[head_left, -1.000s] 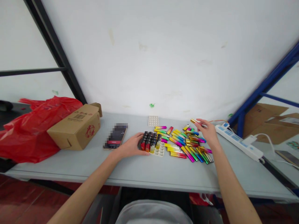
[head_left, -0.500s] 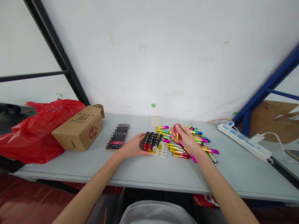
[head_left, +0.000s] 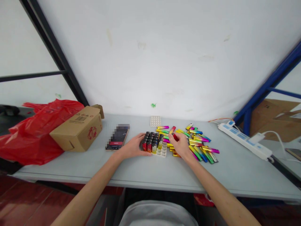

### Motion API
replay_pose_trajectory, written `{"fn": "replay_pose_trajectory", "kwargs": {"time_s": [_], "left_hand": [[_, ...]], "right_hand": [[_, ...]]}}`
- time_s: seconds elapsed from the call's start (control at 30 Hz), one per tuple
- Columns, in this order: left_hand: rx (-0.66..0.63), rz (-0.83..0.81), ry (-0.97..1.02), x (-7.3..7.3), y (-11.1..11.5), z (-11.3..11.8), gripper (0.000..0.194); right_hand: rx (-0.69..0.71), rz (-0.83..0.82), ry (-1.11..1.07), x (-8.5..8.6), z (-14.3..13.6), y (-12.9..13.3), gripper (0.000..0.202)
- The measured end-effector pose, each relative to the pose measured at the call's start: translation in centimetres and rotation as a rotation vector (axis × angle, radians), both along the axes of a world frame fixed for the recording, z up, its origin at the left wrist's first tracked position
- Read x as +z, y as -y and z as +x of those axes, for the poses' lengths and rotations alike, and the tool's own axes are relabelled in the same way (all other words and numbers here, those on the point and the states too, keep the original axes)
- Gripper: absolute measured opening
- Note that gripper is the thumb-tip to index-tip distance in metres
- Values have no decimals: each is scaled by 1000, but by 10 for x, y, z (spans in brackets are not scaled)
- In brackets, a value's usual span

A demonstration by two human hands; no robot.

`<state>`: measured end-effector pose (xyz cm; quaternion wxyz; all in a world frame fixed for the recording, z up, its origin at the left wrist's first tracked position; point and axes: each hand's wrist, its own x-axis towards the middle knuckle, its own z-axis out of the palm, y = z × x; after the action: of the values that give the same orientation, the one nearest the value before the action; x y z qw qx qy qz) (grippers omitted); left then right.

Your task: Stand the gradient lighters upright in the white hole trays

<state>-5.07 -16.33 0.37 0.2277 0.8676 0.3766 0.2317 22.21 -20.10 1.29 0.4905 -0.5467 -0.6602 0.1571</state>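
Upright lighters [head_left: 153, 138]: one close block, black caps up, red and yellow bodies at the front; standing in a white tray [head_left: 164, 150], just below the centre of the frame.

Filling, as judged: more than half the tray's cups occupied; uncovered cups at its right side and front right corner.

Left hand [head_left: 134, 147]: curved about the block's left side, thumb along the front, fingers behind; grasping the upright lighters.

Right hand [head_left: 181, 145]: fingers pinched on one dark red lighter [head_left: 175, 137], tilted, just right of the tray.

Outstanding: loose lighters [head_left: 202, 153], metallic, many-coloured, lying in a heap right of the tray, some crossed over others.

Second tray [head_left: 155, 121]: white, cups showing, above the block near the wall; no lighters seen in it.

Outlying, on the grey table [head_left: 164, 175]: phone [head_left: 122, 138], left of centre; cardboard box [head_left: 77, 131] and red plastic bag [head_left: 42, 135], left; power strip [head_left: 244, 142], right.

Obscured: left hand's fingertips behind the block; part of the heap under the right hand; phone screen pixelated; bag cut off by the left edge; exact lighter count unclear.
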Motion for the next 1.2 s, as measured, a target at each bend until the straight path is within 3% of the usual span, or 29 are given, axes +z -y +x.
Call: {"fn": "replay_pose_trajectory", "kwargs": {"time_s": [0.23, 0.5, 0.7, 0.83, 1.0, 1.2], "left_hand": [[11, -11, -1, 1, 1, 0, 94], [6, -3, 12, 1, 0, 0, 93], [9, -12, 0, 1, 1, 0, 95], [1, -14, 12, -2, 0, -1, 93], [11, -21, 12, -4, 0, -2, 93], [-1, -31, 39, -2, 3, -2, 88]], "right_hand": [[-79, 33, -18, 2, 0, 0, 50], [-60, 39, 37, 2, -1, 0, 45], [177, 3, 149, 17, 3, 11, 32], [355, 83, 281, 22, 8, 17, 29], [383, 50, 302, 20, 4, 20, 29], [393, 42, 352, 6, -2, 22, 23]]}}
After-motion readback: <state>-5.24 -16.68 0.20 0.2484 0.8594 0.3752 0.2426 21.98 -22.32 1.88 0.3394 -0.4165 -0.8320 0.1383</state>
